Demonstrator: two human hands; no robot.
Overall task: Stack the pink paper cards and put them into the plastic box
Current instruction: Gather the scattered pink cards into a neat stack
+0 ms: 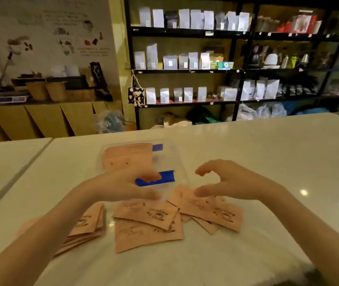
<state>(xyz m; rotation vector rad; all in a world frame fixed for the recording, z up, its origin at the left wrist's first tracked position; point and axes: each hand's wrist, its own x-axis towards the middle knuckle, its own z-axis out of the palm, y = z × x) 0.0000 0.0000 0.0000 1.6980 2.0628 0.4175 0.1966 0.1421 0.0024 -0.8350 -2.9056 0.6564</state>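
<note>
I see both hands open and empty above the counter [267, 145]. Left hand [123, 185] hovers over the box's [170, 159] near edge; right hand [229, 179] has its thumb touching the loose cards [177, 215]. A stack [86, 228] lies near left, under the forearm. More cards sit in the box.

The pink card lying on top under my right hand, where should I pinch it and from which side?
Pinch the top pink card at its right-hand edge, coming from the right with the right hand: that end lies flat and unobstructed, while its left end sits near the neighbouring cards.
</note>
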